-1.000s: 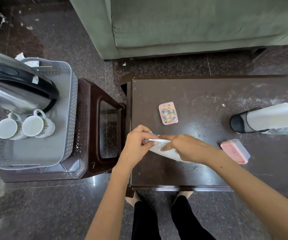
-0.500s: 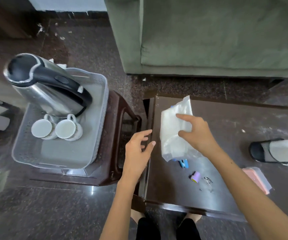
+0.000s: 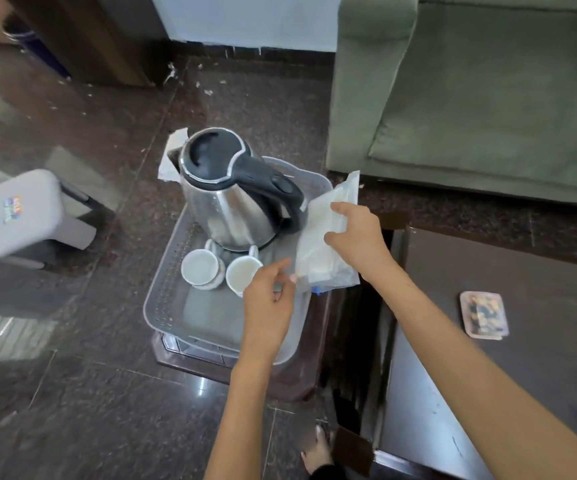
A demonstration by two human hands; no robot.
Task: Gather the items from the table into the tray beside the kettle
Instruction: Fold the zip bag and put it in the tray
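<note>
A grey perforated tray (image 3: 169, 299) rests on a dark brown stool, holding a steel kettle (image 3: 235, 199) with a black lid and two white cups (image 3: 200, 268). My right hand (image 3: 356, 237) grips a clear plastic bag (image 3: 318, 251) upright over the tray's right side, next to the kettle's handle. My left hand (image 3: 269, 303) is at the bag's lower left corner with its fingers touching it, above the tray. A small pink box (image 3: 484, 315) with colourful contents lies on the dark table (image 3: 540, 375) at the right.
A green sofa (image 3: 488, 98) stands behind the table. A grey stool (image 3: 20, 213) stands on the glossy floor at the left. A bare foot (image 3: 318, 452) shows between the brown stool and the table.
The bag was lifted off the table and carried left over the tray. My left hand came back to the bag's lower corner. The camera swung left toward the kettle.
</note>
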